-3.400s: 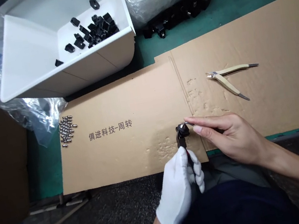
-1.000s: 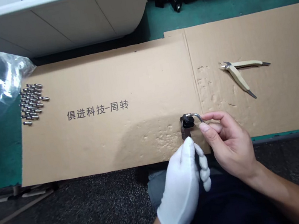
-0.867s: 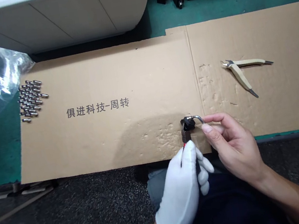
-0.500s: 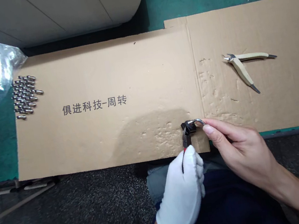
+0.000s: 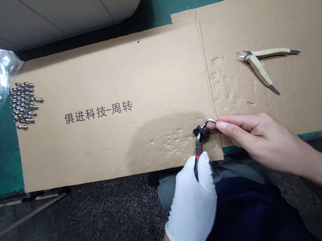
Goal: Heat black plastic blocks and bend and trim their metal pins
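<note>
White-gloved left hand [image 5: 191, 210], fingers wrapped around dark shank [image 5: 198, 147] with red band; black plastic block [image 5: 200, 133] at its tip.
Right hand [image 5: 262, 136]: fingers [image 5: 235, 121] pinch bent steel rod [image 5: 210, 121] at block, over cardboard sheet [image 5: 138, 58] printed "俱进科技-周转"; cream-handled side cutters [image 5: 259, 71] lie well apart.

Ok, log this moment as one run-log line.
left hand: white glove, holds red-banded metal tool, tip at black plastic block | right hand: bare, pinches bent metal rod in block | under: cardboard sheet
</note>
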{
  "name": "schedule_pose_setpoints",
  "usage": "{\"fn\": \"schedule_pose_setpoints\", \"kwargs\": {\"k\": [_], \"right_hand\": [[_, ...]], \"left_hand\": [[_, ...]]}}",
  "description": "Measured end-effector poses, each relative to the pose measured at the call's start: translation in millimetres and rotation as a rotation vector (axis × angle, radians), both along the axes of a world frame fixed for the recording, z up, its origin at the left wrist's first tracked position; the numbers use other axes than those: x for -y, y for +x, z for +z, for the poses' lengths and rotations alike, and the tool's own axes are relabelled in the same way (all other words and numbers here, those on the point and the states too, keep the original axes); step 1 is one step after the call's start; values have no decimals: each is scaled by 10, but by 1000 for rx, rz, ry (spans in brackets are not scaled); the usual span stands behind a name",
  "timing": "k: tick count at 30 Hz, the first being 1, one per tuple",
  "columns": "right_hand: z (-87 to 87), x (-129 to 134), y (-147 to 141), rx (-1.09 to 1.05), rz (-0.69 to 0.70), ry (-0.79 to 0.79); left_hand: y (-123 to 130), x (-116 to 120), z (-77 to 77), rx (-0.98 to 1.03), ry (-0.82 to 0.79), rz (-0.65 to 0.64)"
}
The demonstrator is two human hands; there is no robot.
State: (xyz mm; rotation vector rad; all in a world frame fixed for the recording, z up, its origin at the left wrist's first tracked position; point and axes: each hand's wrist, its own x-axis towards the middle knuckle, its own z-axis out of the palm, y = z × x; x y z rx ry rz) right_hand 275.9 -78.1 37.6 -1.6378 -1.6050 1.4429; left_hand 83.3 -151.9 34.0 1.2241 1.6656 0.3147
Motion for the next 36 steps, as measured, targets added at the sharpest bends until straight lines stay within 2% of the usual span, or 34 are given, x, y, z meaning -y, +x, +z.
{"fn": "schedule_pose_setpoints", "kwargs": {"k": [10, 15, 18, 22, 28, 32, 36], "right_hand": [[-49, -389, 145, -6, 254, 24], [-73, -491, 164, 58, 279, 116], [-75, -555, 172, 90, 288, 153], [-90, -681, 173, 146, 445, 169], [-121, -932, 207, 201, 644, 202], [-117, -1144, 163, 198, 736, 213], [-67, -1240, 1, 206, 811, 214]], "left_hand": [[38, -88, 84, -111, 13, -103], [9, -138, 111, -69, 27, -93], [-4, -167, 121, -99, 34, -160], [17, -247, 146, -215, 38, -244], [108, -383, 217, -253, -62, -250], [122, -391, 233, -404, -54, -373], [77, -409, 246, -352, -1, -373]]}}
